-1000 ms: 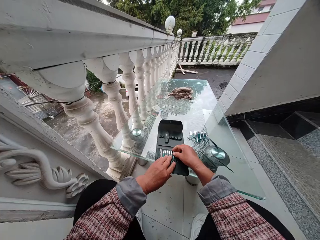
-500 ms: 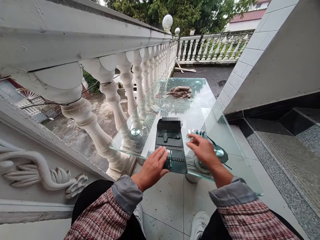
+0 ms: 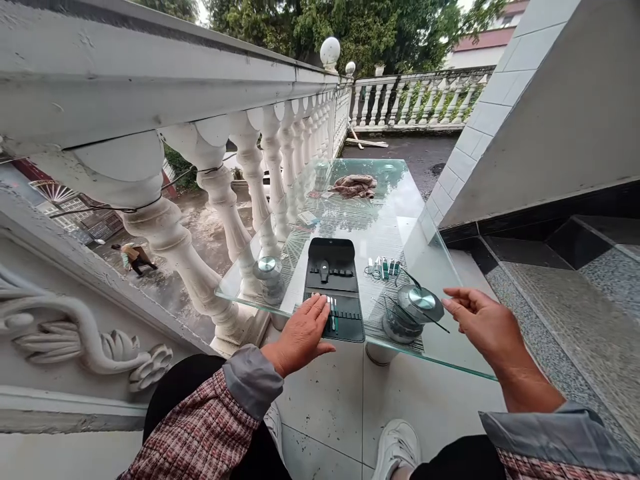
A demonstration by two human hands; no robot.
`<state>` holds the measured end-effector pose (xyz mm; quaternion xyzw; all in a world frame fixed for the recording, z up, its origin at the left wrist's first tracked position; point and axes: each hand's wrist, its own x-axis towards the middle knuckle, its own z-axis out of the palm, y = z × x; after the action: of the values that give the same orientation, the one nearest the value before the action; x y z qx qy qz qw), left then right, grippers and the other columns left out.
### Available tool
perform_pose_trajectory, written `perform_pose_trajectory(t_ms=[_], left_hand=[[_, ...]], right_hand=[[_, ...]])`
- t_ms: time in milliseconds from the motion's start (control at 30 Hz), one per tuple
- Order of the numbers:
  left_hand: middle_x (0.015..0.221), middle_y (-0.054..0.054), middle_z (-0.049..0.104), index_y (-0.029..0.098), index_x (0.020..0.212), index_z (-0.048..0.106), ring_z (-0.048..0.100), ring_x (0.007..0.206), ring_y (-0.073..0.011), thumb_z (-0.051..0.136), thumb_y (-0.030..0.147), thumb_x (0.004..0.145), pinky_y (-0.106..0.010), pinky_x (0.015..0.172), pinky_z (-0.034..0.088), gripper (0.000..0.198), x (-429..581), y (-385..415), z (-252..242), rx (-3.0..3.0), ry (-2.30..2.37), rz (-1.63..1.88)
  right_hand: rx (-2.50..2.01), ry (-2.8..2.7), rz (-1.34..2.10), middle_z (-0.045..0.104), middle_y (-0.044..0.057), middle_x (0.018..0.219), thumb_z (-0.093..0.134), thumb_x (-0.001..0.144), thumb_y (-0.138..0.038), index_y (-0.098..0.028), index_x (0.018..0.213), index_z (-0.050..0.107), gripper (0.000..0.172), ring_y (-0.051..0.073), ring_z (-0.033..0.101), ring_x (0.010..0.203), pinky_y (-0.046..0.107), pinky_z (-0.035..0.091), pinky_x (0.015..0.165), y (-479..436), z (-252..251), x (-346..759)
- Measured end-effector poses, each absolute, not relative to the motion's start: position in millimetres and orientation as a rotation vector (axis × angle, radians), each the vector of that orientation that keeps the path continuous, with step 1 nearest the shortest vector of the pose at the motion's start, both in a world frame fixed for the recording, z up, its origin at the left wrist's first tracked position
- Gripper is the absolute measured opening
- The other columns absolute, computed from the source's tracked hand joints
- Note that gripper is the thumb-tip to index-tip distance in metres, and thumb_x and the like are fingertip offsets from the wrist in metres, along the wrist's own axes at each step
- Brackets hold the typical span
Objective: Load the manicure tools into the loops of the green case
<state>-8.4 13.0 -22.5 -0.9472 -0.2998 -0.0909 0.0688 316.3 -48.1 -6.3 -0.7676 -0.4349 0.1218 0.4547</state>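
Observation:
A black manicure case point(image 3: 345, 287) lies unfolded on the glass table point(image 3: 450, 353), with several slim metal tools point(image 3: 333, 317) in the left loops of its lower flap. My left hand point(image 3: 305, 330) rests flat over the case's lower left edge, fingers stretched out. To the right of the case are several nail clippers point(image 3: 387, 268) and small metal pieces. Thin dark rods point(image 3: 434, 323) lie near the round metal disc of a table support. My right hand point(image 3: 485, 327) hovers over the table's right side, fingers loosely bent, thumb and forefinger apart, nothing visible between them.
A crumpled brown cloth point(image 3: 354, 187) and a small card point(image 3: 309, 219) lie farther back on the table. White balusters point(image 3: 220, 187) run along the left. Stone steps point(image 3: 555, 293) rise on the right. A person point(image 3: 134, 257) is in the yard below.
My right hand has moved right and away from the nail clippers, which now show fully. The left hand stays on the case. A person has come into view below at left.

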Motion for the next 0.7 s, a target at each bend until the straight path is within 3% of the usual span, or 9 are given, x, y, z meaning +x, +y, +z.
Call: perform_pose_trajectory(t_ms=[200,367,533,700], left_hand=[[0.138,-0.024,0.037,0.0,0.129,0.037,0.029,0.132,-0.0325,0.069,0.057,0.067,-0.041,0.11,0.027,0.09,-5,12,-22,-2.826,-0.928,-0.19],[0.141,-0.025,0.031,-0.001,0.133,0.03,0.025,0.133,-0.0335,0.07,0.057,0.065,-0.042,0.11,0.025,0.098,-3,12,-26,-2.836,-0.977,-0.116],[0.145,-0.019,0.028,0.011,0.139,0.02,0.024,0.135,-0.0306,0.074,0.055,0.062,-0.042,0.108,0.027,0.104,-5,9,-29,-2.876,-0.987,-0.13],[0.144,-0.016,0.03,0.013,0.138,0.024,0.025,0.134,-0.0303,0.074,0.053,0.063,-0.044,0.108,0.027,0.099,-7,8,-28,-2.887,-0.947,-0.1]], right_hand=[[-1.853,-1.33,0.416,0.064,0.005,0.071,0.056,0.071,-0.041,-0.019,0.073,0.064,0.024,0.017,0.057,0.066,0.031,0.044,0.065,-51,-2,274],[-1.591,-1.865,0.24,0.061,0.004,0.079,0.055,0.079,-0.028,-0.02,0.072,0.059,0.012,0.019,0.054,0.08,0.031,0.041,0.072,-46,-14,209],[-1.572,-2.056,0.138,0.058,0.003,0.079,0.062,0.076,-0.024,-0.02,0.071,0.057,0.009,0.019,0.05,0.08,0.03,0.039,0.069,-37,-23,174],[-1.654,-2.07,0.152,0.057,0.002,0.078,0.063,0.076,-0.024,-0.02,0.069,0.056,0.011,0.018,0.05,0.079,0.029,0.037,0.066,-32,-27,166]])
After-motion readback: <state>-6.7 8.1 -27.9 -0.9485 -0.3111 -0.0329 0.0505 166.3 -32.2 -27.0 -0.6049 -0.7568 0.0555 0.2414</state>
